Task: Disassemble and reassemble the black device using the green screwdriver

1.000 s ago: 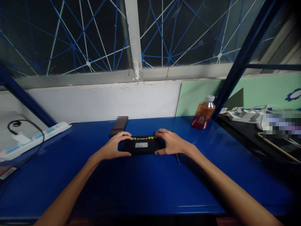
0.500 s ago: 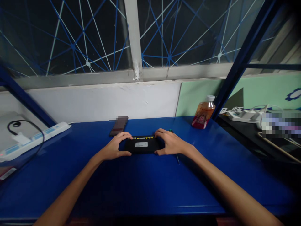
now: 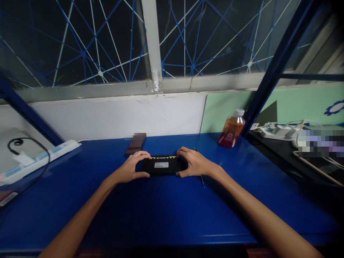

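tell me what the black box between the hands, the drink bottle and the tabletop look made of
Black box: probably plastic, matte, from its dull, even surface.
Drink bottle: likely clear, smooth plastic, since the amber contents show through; glass can't be ruled out.
Tabletop: smooth blue finish with soft sheen; painted metal or laminate, I can't tell which.

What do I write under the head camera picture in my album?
Left hand and right hand hold a black box on a blue table.
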Demonstrator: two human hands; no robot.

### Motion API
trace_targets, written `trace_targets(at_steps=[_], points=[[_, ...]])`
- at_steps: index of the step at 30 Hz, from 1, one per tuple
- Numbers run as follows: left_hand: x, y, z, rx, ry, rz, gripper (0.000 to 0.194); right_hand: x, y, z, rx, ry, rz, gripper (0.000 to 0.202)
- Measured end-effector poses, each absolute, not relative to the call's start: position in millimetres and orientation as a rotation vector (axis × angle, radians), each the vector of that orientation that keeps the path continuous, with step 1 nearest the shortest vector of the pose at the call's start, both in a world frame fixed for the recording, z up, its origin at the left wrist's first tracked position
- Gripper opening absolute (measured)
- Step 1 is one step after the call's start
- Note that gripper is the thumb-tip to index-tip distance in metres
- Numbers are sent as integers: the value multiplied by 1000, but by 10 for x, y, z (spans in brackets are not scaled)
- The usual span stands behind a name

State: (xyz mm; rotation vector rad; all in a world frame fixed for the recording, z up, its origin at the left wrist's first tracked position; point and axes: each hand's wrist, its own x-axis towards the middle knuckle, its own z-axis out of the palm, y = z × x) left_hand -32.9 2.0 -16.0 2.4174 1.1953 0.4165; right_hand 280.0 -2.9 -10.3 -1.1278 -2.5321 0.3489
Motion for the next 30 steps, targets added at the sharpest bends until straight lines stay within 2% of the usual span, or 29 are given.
trace_targets(at_steps=[8, 18, 30], points=[[-345, 8, -166, 2449, 1207, 444, 66, 2810, -26, -74, -1164, -2543, 350, 55], [-348, 24, -169, 2457, 1192, 418, 58, 2800, -31, -90, -1155, -2567, 307, 55], [-333, 14, -141, 2441, 1195, 407, 65, 2813, -39, -48, -1185, -2539, 372, 57]])
